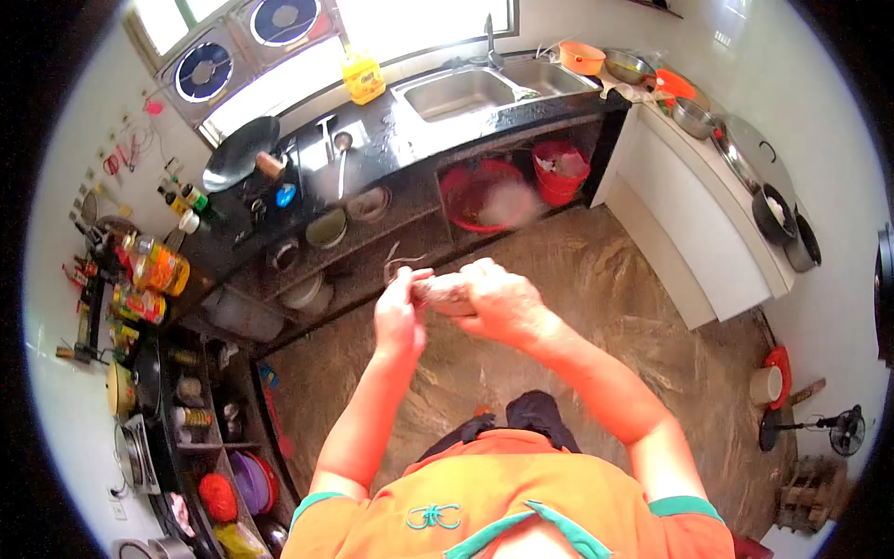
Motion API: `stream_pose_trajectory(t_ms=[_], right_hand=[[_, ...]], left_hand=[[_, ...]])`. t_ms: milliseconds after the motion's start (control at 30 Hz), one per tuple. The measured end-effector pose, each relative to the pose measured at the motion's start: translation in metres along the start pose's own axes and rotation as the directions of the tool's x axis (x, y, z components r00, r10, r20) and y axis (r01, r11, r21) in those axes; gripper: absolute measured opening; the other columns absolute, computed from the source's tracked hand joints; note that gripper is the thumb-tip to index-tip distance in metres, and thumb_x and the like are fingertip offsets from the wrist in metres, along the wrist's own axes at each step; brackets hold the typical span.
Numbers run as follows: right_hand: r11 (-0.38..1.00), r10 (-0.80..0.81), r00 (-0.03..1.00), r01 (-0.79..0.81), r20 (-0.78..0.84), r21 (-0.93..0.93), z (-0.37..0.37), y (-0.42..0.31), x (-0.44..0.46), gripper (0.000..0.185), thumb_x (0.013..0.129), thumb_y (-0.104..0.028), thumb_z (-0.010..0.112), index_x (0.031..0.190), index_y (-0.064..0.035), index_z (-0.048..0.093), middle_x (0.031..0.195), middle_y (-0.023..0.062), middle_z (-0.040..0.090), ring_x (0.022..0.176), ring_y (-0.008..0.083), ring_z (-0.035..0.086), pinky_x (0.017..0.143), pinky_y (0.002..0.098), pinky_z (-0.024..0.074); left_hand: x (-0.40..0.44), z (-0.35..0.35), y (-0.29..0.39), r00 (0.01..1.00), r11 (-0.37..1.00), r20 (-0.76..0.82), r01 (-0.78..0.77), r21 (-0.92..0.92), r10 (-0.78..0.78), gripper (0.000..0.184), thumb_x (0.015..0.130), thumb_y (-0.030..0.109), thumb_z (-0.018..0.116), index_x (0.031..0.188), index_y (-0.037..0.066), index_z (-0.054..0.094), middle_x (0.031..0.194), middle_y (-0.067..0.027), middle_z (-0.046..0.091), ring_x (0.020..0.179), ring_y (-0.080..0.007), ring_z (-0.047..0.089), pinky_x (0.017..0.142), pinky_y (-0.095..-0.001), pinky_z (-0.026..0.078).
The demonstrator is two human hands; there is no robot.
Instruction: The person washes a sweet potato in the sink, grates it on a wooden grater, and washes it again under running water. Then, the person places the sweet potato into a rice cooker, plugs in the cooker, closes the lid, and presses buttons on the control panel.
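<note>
Above the floor in front of my body, my two hands hold a stubby pinkish-brown root vegetable [445, 294], perhaps a sweet potato. My left hand [400, 312] is closed around its left end. Over the right end, the fingers of my right hand [503, 300] are wrapped. A thin, curly brown strand [402, 261] sticks up by my left fingertips; whether it is a root or a peeling I cannot tell. My fingers hide part of the vegetable, and any small tool in them cannot be made out.
Ahead runs a black counter [382, 130] with a double sink [461, 93], a wok [240, 154], ladles and a yellow jug [362, 76]. Red basins [484, 196] stand on the shelf below. Pots line the white side cabinet [694, 200]; shelves [200, 443] stand at left, a fan [846, 430] at right.
</note>
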State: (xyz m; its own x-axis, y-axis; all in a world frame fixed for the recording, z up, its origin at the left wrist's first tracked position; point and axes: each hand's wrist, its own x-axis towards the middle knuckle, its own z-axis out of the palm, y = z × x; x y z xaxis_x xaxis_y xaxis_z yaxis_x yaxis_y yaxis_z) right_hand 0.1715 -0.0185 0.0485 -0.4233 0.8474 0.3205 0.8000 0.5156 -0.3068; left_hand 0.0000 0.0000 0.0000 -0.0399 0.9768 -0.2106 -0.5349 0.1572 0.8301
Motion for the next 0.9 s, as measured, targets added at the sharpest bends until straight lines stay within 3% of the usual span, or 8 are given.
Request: stream_pose_trajectory(t_ms=[67, 133, 300, 567, 633, 667, 867, 900], right_hand=[[0.997, 0.006, 0.997, -0.012, -0.076, -0.082, -0.001, 0.019, -0.010, 0.048, 0.061, -0.031, 0.072, 0.093, -0.0031, 0.050, 0.086, 0.0120, 0.053, 0.077, 0.0263, 0.060, 0.062, 0.0344, 0.0519], [0.983, -0.032, 0.974, -0.010, -0.224, -0.181, -0.023, 0.158, 0.132, 0.046, 0.058, -0.027, 0.073, 0.089, -0.0038, 0.049, 0.082, 0.0088, 0.051, 0.076, 0.0220, 0.058, 0.059, 0.0289, 0.0513], [0.969, -0.106, 0.967, 0.049, -0.230, -0.242, -0.016, 0.305, 0.238, 0.046, 0.059, -0.028, 0.072, 0.089, -0.0037, 0.047, 0.082, 0.0107, 0.051, 0.072, 0.0248, 0.059, 0.059, 0.0319, 0.0517], [0.943, -0.226, 0.974, 0.214, -0.021, -0.254, 0.031, 0.453, 0.435, 0.048, 0.061, -0.029, 0.069, 0.095, -0.0012, 0.049, 0.085, 0.0113, 0.054, 0.079, 0.0241, 0.058, 0.064, 0.0306, 0.0509], [0.943, -0.247, 0.964, 0.217, -0.094, -0.250, 0.047, 0.482, 0.478, 0.043, 0.063, -0.028, 0.067, 0.092, -0.0014, 0.049, 0.084, 0.0106, 0.054, 0.078, 0.0233, 0.058, 0.058, 0.0312, 0.0512], [0.900, -0.385, 0.916, 0.345, -0.115, -0.266, 0.052, 0.501, 0.492, 0.025, 0.070, -0.022, 0.062, 0.083, -0.0037, 0.052, 0.081, 0.0122, 0.055, 0.074, 0.0240, 0.060, 0.058, 0.0327, 0.0520], [0.896, -0.392, 0.908, 0.341, -0.146, -0.285, 0.068, 0.605, 0.564, 0.019, 0.079, -0.021, 0.053, 0.083, -0.0024, 0.055, 0.080, 0.0117, 0.057, 0.069, 0.0202, 0.060, 0.057, 0.0309, 0.0517], [0.927, -0.302, 0.950, 0.273, -0.082, -0.257, 0.072, 0.611, 0.564, 0.027, 0.068, -0.024, 0.060, 0.083, -0.0031, 0.052, 0.081, 0.0113, 0.057, 0.076, 0.0236, 0.060, 0.068, 0.0318, 0.0496]], left_hand=[[0.013, 0.017, -0.018, 0.997, 0.996, 0.037, 0.064, -0.058, -0.061, 0.036, 0.093, 0.030, 0.044, 0.094, -0.003, 0.060, 0.086, -0.0078, 0.060, 0.081, -0.0158, 0.055, 0.076, -0.0285, 0.042], [0.205, 0.115, 0.006, 0.989, 0.998, 0.146, 0.024, -0.058, -0.015, 0.034, 0.093, 0.028, 0.044, 0.091, -0.001, 0.061, 0.084, -0.0065, 0.060, 0.079, -0.0151, 0.054, 0.074, -0.0282, 0.041], [0.357, 0.192, -0.022, 0.991, 0.976, 0.097, 0.110, -0.190, -0.093, 0.031, 0.092, 0.025, 0.045, 0.088, -0.002, 0.061, 0.084, -0.0085, 0.060, 0.083, -0.0183, 0.055, 0.077, -0.0304, 0.042], [0.592, 0.214, -0.023, 0.978, 0.941, -0.187, 0.029, -0.336, -0.096, 0.033, 0.093, 0.022, 0.038, 0.091, -0.006, 0.058, 0.097, -0.0165, 0.058, 0.092, -0.0256, 0.055, 0.086, -0.0369, 0.046], [0.636, 0.232, -0.009, 0.958, 0.950, -0.257, 0.046, -0.309, -0.130, 0.036, 0.094, 0.023, 0.035, 0.092, -0.006, 0.056, 0.103, -0.0177, 0.055, 0.092, -0.0274, 0.055, 0.088, -0.0385, 0.045], [0.661, 0.226, -0.014, 0.946, 0.940, -0.277, 0.068, -0.335, -0.168, 0.033, 0.094, 0.021, 0.035, 0.093, -0.005, 0.055, 0.101, -0.0180, 0.056, 0.091, -0.0277, 0.055, 0.087, -0.0390, 0.046], [0.768, 0.266, -0.030, 0.943, 0.856, -0.123, 0.221, -0.467, -0.310, 0.017, 0.087, 0.011, 0.049, 0.090, -0.005, 0.055, 0.091, -0.0153, 0.058, 0.085, -0.0280, 0.057, 0.079, -0.0379, 0.048], [0.779, 0.267, -0.038, 0.930, 0.849, -0.119, 0.259, -0.461, -0.348, 0.020, 0.089, 0.014, 0.046, 0.092, -0.005, 0.055, 0.092, -0.0152, 0.058, 0.085, -0.0285, 0.057, 0.080, -0.0387, 0.048]])
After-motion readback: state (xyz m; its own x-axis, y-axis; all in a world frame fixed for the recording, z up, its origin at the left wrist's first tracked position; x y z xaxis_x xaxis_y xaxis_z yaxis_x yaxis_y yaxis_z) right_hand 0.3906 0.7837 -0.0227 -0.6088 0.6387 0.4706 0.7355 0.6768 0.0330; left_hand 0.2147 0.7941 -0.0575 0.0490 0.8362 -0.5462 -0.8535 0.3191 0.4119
